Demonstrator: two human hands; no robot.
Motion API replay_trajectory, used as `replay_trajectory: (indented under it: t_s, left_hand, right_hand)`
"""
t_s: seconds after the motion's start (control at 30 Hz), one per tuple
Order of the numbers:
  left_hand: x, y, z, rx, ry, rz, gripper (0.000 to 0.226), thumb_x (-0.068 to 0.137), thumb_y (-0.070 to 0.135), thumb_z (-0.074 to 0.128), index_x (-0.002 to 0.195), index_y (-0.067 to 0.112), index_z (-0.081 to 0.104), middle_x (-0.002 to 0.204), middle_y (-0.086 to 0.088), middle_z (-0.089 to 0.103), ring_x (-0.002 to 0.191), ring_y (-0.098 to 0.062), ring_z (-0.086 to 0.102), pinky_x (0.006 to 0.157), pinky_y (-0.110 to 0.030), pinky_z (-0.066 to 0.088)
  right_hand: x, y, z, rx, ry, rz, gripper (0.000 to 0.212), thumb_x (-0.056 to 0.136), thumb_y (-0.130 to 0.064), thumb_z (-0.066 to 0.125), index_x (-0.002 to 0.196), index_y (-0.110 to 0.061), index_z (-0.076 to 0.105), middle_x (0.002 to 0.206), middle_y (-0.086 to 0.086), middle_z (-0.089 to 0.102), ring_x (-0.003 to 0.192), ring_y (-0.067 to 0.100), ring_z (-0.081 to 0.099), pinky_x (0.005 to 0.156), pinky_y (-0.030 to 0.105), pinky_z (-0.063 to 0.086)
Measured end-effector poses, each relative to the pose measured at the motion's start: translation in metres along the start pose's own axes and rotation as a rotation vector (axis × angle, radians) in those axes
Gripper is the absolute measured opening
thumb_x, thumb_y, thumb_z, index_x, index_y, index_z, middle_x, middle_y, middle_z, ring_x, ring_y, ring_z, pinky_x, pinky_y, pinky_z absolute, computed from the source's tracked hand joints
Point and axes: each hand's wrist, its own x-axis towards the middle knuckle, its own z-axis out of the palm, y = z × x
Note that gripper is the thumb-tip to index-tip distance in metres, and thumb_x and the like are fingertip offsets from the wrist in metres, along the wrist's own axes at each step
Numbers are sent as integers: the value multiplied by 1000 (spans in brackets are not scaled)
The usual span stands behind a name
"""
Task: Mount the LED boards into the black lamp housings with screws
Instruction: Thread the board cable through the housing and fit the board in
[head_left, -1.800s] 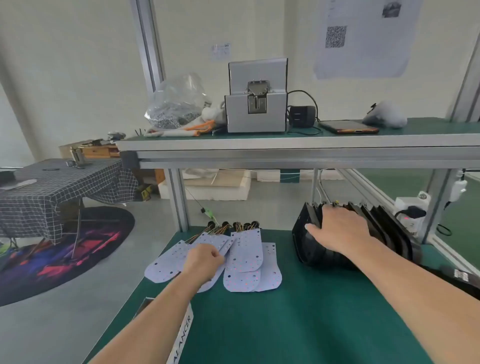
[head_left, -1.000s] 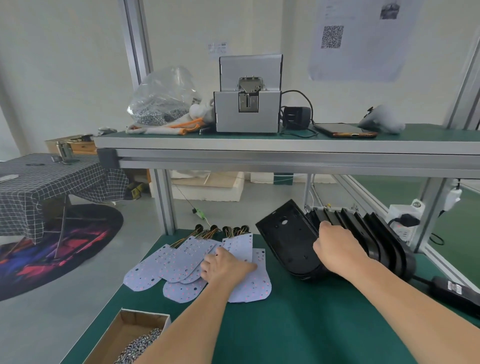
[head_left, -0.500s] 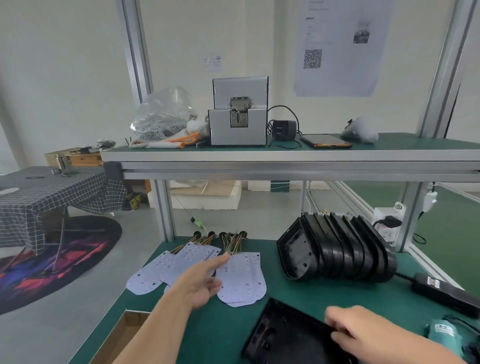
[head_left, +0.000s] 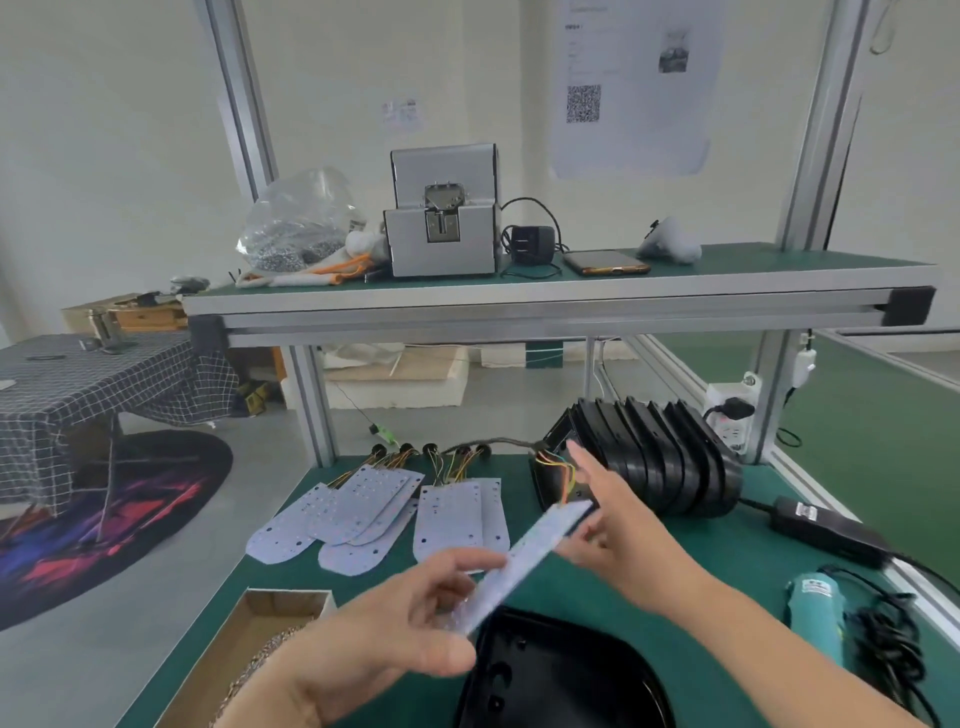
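Pinching the near end of a board in the left grip, thumb over, fingers under. Holding it tilted and edge-on, just above the far left corner of the housing, clear of it. At the board's far end, meeting the right grip: index straight and raised, lower fingers curled beneath the edge. Too blurred to tell whether clamped on the board or merely touching. Coloured wires off that far end, up beyond the housing. Flat on the green surface, at its near edge: the housing itself. Beyond it to the right, on edge in a row: a stack of further housings. Beyond it to the left, fanned out flat: spare boards. Just left of it, an open box. Right of it, a teal driver, lying down. High beyond it, a shelf with a grey feeder.
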Motion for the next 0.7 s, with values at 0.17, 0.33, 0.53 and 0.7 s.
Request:
replay_trajectory:
  t_s: [0.17, 0.33, 0.53, 0.7]
  left_hand:
    - [-4, -3, 30, 211, 41, -23, 96, 63, 24, 87, 139, 59, 40, 143, 9, 36, 128, 9, 45, 107, -15, 38]
    - [2, -6, 48, 410, 101, -35, 128, 58, 43, 90, 150, 61, 2, 147, 33, 30, 133, 21, 30, 107, -11, 33]
    - [26, 18, 71, 133, 292, 34, 78, 71, 44, 80, 138, 21, 48, 89, 14, 73, 90, -8, 69, 85, -25, 53]
    - [24, 30, 73, 137, 279, 47, 30, 84, 5, 77, 104, -12, 61, 94, -15, 74, 81, -22, 68, 85, -41, 54]
  right_hand:
    - [4, -22, 4, 177, 98, -37, 48, 89, -27, 64, 132, -45, 54, 119, -4, 58, 96, 14, 65, 89, 25, 53]
    - [-6, -21, 3, 47, 226, -117, 25, 84, -12, 80, 102, -7, 64, 107, 6, 59, 95, 24, 62, 90, 48, 54]
    - [-25, -43, 5, -137, 237, -254, 21, 85, -20, 78, 93, -10, 62, 106, 0, 57, 86, 20, 58, 81, 41, 52]
    - [-41, -66, -9, -197, 325, -417, 12, 87, 6, 67, 96, -3, 69, 94, 4, 66, 81, 18, 61, 76, 30, 50]
